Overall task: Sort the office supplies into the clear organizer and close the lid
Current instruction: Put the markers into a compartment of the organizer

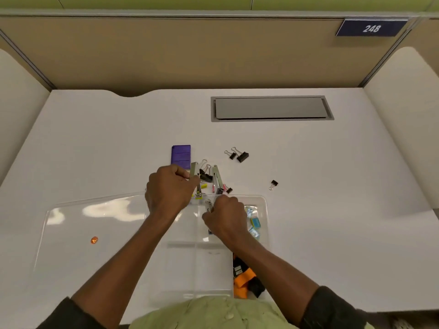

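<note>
Bench (308, 186): white; carries the organizer at the near edge and the loose supplies just beyond its far rim.
Clear organizer (264, 205): open, its lid (95, 224) laid flat to the left. Far-right compartment holds small blue-wrapped pieces (255, 222); near-right one holds orange and black items (242, 281); the middle compartments look mostly bare.
Purple pad (181, 154): flat, light; likely best lifted by its edges.
Staplers (217, 178): stiff metal, probably the heaviest pieces; take them across the body.
Binder clips (240, 155): light, springy; pinch the wire handles.
Left hand (169, 191): grip closed on a stapler (195, 173) at the organizer's far rim.
Right hand (225, 216): grip closed around a small metal piece over the organizer; what it is, I cannot tell.
</note>
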